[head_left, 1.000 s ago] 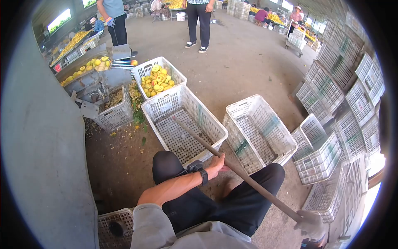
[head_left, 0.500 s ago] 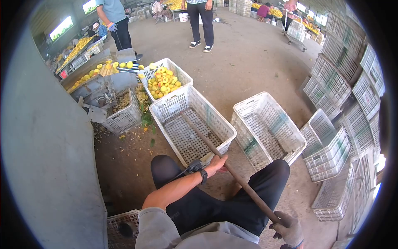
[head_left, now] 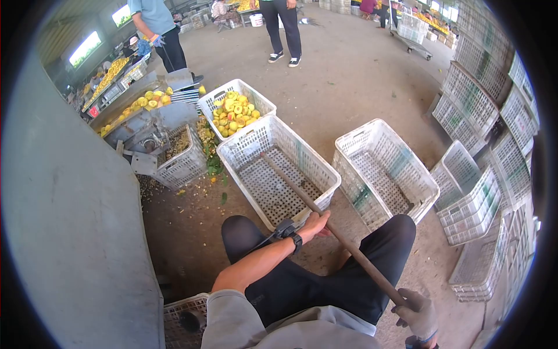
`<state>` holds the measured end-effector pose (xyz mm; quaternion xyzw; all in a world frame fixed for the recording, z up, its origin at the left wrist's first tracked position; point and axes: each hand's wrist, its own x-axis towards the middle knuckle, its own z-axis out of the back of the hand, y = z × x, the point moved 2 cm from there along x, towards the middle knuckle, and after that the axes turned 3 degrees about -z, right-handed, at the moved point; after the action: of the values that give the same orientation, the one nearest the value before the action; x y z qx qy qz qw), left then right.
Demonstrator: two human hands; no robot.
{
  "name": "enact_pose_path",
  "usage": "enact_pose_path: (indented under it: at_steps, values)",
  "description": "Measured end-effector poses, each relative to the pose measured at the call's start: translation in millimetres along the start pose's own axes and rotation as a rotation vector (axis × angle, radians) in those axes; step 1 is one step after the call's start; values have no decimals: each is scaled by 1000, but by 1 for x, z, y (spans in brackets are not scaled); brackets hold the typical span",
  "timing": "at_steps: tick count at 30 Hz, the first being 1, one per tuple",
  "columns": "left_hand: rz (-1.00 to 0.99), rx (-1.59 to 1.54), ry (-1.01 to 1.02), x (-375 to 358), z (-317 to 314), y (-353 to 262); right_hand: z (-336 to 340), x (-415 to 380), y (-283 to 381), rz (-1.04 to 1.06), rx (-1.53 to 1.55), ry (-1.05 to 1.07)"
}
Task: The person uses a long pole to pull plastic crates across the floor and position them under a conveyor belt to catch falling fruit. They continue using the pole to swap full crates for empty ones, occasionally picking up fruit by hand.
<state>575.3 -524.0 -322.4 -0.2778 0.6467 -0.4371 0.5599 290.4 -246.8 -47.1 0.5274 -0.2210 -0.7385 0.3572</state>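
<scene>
A long brown pole (head_left: 363, 262) slants from the lower right up into a white plastic crate (head_left: 278, 225) in front of my knees. Its far tip lies over the perforated floor of that crate. My left hand (head_left: 314, 225), bare with a black watch at the wrist, is closed around the pole's middle near the crate's front rim. Lower right, my right hand (head_left: 417, 314) in a pale glove is closed on the pole near its lower part. Behind the first crate stands a white crate of yellow fruit halves (head_left: 235, 113).
A metal machine (head_left: 157, 125) with yellow fruit on its chute stands left, above a crate of pits (head_left: 180, 166). A grey panel (head_left: 81, 192) fills the left side. Another white crate (head_left: 386, 168) sits right, near stacked crates (head_left: 471, 203). Two people stand beyond.
The view has shifted slightly, so most things sit further right. Fruit on the machine's rails has moved, with fewer pieces there now. The distant trolley has shifted left. Both hands still grip the pole.
</scene>
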Motion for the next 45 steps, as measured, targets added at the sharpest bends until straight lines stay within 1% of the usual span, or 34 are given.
enact_pose_path:
  at_steps: [11, 14, 17, 19, 23, 24, 27, 39, 45]
  values:
    - [46, -29, -16, 0, -1, -3, 0, -1, 2, 17, 2, -38]
    - [23, -30, 7, 5, 0, 3, -1, -1, 2, 15, 7, -55]
    - [-8, -34, 61, 21, 4, 25, 7, 2, -1, 14, -30, -17]
    - [-14, -16, 40, 18, 3, 15, 7, -3, 8, -3, 0, -23]
    - [63, -20, 51, 14, 3, 4, 12, -3, -1, 17, 15, -12]
    - [83, -23, 44, 14, 4, 6, 13, -4, 4, -9, -1, -1]
    - [92, -13, 83, 21, 7, 12, 15, -6, 7, -15, -19, 6]
    - [41, -22, 107, 19, 9, 13, 13, -5, 4, 0, 31, 0]
    - [41, -21, 78, 17, 8, 12, 13, -4, 1, -18, -2, -7]
